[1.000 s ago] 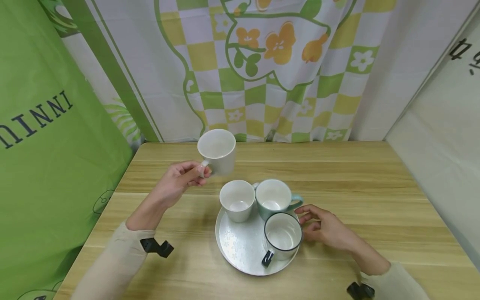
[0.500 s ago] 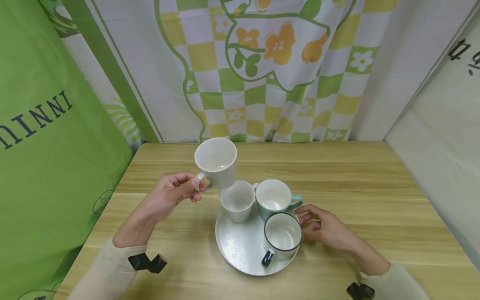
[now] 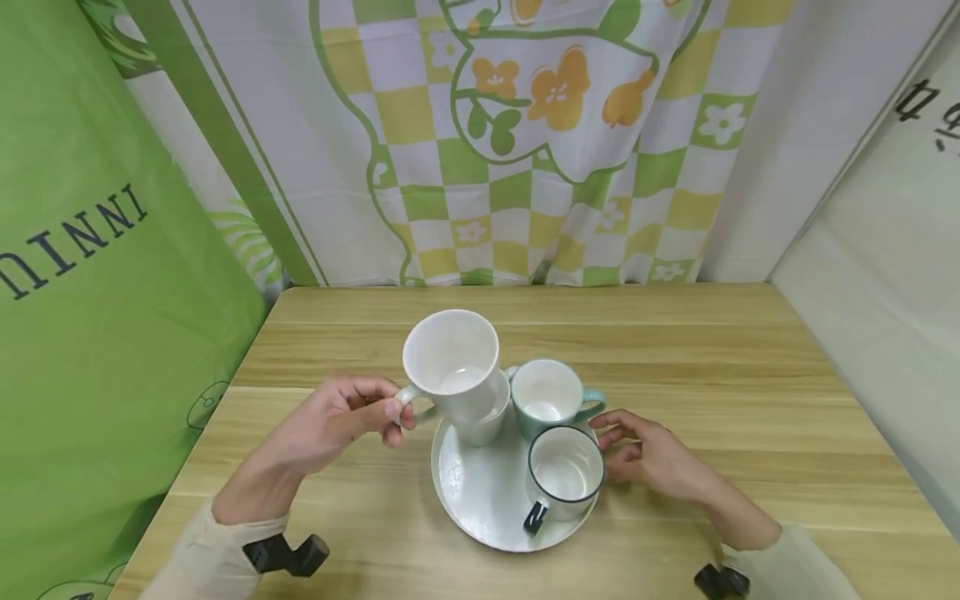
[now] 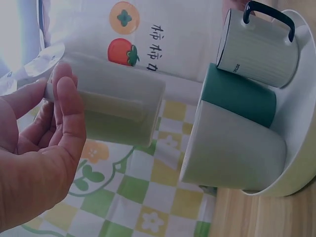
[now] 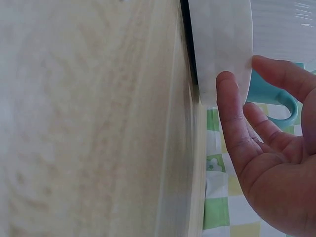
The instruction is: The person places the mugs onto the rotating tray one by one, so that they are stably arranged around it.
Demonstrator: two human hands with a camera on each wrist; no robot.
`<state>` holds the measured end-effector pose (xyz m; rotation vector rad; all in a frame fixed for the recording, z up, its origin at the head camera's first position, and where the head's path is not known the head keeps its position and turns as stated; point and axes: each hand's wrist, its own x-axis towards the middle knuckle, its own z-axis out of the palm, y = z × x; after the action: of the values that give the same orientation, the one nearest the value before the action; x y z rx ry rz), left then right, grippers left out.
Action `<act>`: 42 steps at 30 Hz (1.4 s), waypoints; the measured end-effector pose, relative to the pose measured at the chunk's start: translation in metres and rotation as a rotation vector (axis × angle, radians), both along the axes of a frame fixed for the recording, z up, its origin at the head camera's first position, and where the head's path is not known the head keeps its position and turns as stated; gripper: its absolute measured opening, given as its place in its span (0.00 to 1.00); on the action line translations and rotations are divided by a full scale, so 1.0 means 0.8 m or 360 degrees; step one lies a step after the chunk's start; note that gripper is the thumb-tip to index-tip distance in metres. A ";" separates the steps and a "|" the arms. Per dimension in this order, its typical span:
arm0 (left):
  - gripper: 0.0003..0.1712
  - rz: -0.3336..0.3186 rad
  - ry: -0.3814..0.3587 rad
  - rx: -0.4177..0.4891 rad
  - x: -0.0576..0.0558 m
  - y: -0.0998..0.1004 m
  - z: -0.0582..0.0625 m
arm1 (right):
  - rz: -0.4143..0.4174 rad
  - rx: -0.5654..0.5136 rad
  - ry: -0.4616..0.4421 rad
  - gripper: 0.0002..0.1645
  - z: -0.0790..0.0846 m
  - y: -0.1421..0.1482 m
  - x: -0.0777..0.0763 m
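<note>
My left hand (image 3: 337, 421) pinches the handle of a white mug (image 3: 450, 354), holding it above the tray in the head view. In the left wrist view this mug (image 4: 118, 98) is apart from the other mugs. Partly hidden beneath it, a second white mug (image 3: 487, 421) stands on a round tray (image 3: 480, 508). Also on the tray are a teal mug (image 3: 547, 396) with a white inside and a white mug with a black rim (image 3: 566, 467). My right hand (image 3: 652, 458) touches the tray's right side, its fingers (image 5: 229, 103) fairly straight against the outer wall.
The tray rests on a wooden table (image 3: 750, 400). A patterned curtain (image 3: 525, 192) hangs behind the table's far edge. A green cloth (image 3: 112, 333) borders the left side, and a white one (image 3: 885, 275) the right.
My left hand has brought the white mug down and nearer, over the second white mug. The right hand and the tray stay where they were.
</note>
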<state>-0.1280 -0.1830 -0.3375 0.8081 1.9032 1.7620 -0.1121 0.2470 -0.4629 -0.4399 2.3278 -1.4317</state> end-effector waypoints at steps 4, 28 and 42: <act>0.12 -0.0121 -0.0024 0.0045 0.003 -0.002 -0.003 | 0.0007 0.0010 0.0008 0.35 0.001 0.000 0.000; 0.09 -0.0439 -0.0146 0.0082 0.016 -0.003 -0.040 | 0.0021 0.0001 0.0039 0.35 -0.001 0.000 -0.001; 0.07 -0.0526 -0.0148 0.0050 0.027 -0.003 -0.051 | 0.0034 -0.0068 0.0024 0.35 0.002 -0.001 -0.001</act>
<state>-0.1065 -0.1857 -0.3781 0.9716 1.5813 1.5986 -0.1127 0.2466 -0.4612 -0.4876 2.3010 -1.4752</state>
